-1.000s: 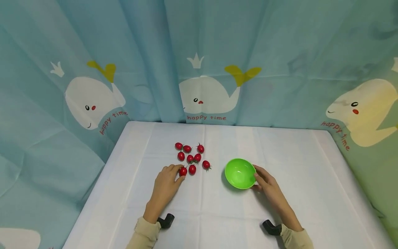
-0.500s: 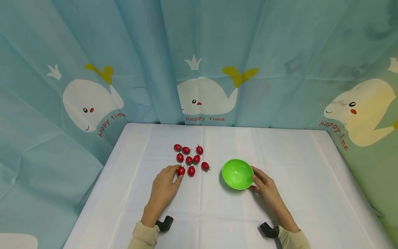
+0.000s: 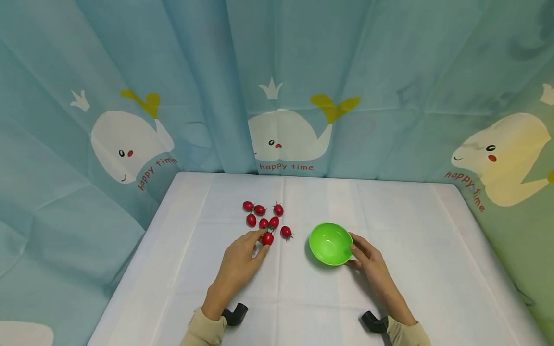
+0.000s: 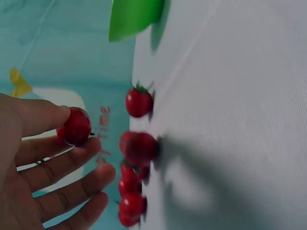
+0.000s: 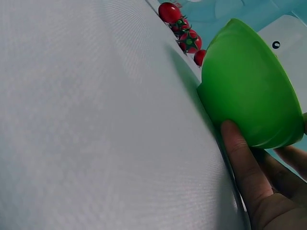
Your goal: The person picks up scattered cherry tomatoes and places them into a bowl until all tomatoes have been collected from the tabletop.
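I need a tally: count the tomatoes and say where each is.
9: a tomato pinched by the left hand, one mostly hidden behind it in the head view, then three farthest, three midway, one nearest the bowl. More may be hidden.

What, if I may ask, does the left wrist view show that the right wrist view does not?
Only the left wrist view: the left hand pinching a tomato, and a yellow print. Only the right wrist view: the right hand holding the green bowl, and a black printed eye. Both: the bowl, loose tomatoes, white cloth and blue curtain.
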The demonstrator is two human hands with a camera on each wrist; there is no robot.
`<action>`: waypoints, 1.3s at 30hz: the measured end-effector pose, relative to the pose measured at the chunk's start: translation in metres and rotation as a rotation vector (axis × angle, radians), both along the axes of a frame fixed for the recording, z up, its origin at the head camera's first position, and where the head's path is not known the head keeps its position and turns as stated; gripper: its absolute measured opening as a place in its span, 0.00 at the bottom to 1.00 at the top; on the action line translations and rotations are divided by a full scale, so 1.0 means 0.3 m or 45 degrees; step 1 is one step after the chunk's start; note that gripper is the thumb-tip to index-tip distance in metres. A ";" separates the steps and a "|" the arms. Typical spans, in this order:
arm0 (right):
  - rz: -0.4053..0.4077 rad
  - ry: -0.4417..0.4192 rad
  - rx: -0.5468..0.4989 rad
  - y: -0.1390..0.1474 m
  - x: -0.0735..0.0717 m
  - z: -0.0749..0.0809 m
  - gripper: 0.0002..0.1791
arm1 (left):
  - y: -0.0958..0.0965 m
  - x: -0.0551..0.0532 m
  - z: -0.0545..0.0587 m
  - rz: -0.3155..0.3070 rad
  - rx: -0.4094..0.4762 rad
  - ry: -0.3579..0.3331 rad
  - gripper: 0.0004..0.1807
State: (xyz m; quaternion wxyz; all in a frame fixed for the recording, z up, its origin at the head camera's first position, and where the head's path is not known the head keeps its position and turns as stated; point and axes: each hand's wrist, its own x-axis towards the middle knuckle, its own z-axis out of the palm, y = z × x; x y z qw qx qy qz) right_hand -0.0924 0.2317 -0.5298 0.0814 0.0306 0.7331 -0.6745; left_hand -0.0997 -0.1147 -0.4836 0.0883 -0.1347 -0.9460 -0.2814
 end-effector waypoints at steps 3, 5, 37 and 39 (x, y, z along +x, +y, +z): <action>0.010 -0.013 -0.012 -0.001 0.004 -0.001 0.31 | 0.022 0.003 0.011 -0.064 -0.003 0.048 0.21; 0.022 -0.018 -0.023 -0.001 0.007 0.000 0.31 | 0.034 0.003 0.017 -0.098 -0.006 0.085 0.21; 0.044 -0.014 -0.045 -0.005 0.018 -0.004 0.31 | 0.347 -0.062 0.007 -0.700 -0.173 0.123 0.23; 0.038 -0.007 -0.038 -0.004 0.019 -0.002 0.31 | 0.365 -0.065 0.001 -0.717 -0.209 0.117 0.23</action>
